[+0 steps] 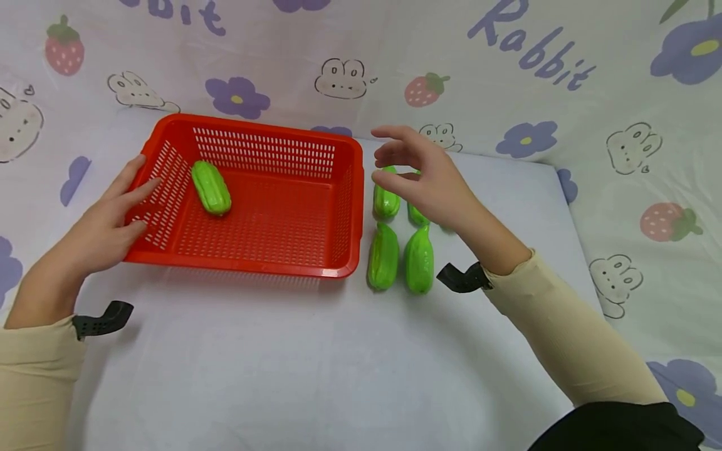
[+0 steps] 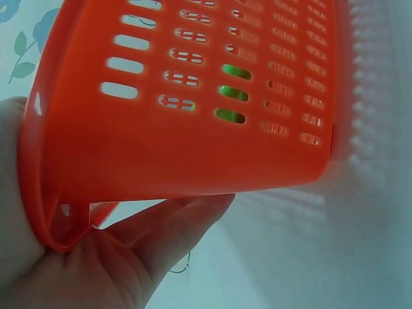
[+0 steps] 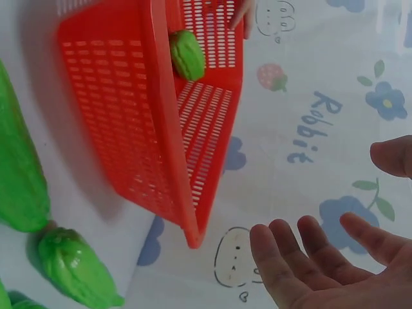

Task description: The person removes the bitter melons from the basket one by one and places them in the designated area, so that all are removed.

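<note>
On the left of the white surface sits a red plastic basket [image 1: 265, 219] with slotted walls. One green ribbed vegetable [image 1: 211, 188] lies inside it, near the left wall. My left hand [image 1: 98, 235] grips the basket's left rim; its thumb and fingers lie on either side of the rim in the left wrist view. Several similar vegetables [image 1: 383, 257] lie beside the basket's right end. Above the farther ones hovers my right hand [image 1: 429, 175], holding nothing, thumb and fingers spread apart. It partly covers those vegetables in the head view.
A white cloth [image 1: 316, 357] covers the table, whose right edge [image 1: 576, 228] runs beyond the vegetables. Behind stands a backdrop [image 1: 383, 37] printed with rabbits, flowers and strawberries. A black band [image 1: 465, 277] with a protruding piece sits at the right wrist.
</note>
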`<state>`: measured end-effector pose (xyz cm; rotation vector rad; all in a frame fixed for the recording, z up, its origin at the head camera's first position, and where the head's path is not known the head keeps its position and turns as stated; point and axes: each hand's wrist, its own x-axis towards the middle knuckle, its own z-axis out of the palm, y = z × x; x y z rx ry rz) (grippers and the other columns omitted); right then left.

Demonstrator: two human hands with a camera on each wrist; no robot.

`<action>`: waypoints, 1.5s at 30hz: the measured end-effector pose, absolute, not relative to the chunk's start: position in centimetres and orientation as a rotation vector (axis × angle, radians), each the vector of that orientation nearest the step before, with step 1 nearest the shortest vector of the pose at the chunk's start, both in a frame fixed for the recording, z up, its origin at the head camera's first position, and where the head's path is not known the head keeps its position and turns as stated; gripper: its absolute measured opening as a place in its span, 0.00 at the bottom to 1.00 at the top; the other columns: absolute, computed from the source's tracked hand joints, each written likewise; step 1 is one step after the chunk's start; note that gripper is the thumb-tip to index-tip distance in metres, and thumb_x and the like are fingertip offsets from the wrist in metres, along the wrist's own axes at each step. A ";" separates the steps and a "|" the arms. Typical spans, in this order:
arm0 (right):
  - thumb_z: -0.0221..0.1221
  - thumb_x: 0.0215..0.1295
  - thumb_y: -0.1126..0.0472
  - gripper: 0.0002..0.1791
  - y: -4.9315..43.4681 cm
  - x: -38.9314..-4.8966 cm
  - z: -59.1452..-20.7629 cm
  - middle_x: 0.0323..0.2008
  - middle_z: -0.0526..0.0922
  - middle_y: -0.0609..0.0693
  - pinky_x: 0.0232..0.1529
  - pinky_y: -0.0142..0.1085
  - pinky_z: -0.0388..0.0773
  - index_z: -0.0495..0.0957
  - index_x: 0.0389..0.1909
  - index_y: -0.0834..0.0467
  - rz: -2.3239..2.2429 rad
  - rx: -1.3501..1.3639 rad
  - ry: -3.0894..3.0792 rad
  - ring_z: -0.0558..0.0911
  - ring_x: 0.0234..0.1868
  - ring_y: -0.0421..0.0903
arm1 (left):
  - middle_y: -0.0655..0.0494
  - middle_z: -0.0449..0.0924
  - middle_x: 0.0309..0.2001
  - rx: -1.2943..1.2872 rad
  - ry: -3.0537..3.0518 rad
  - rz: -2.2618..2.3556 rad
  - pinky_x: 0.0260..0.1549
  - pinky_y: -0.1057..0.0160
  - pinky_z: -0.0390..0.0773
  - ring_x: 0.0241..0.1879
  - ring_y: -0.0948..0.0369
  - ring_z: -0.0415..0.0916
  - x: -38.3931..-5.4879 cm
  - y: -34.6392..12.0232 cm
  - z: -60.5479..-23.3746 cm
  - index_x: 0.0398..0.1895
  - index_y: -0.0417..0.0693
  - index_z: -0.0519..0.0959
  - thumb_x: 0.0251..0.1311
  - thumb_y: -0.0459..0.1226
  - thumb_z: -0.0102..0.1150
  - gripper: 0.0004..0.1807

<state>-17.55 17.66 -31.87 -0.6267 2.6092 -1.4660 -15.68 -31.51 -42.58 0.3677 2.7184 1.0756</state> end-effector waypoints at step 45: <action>0.71 0.72 0.55 0.34 7.9 -22.4 -30.9 0.53 0.83 0.52 0.58 0.37 0.80 0.72 0.77 0.52 -1.327 -0.785 2.479 0.85 0.56 0.43 | 0.62 0.22 0.89 0.363 2.719 1.046 0.68 0.39 0.70 0.87 0.46 0.26 -15.8 -31.7 -42.7 0.87 0.39 0.51 0.74 0.24 0.47 0.40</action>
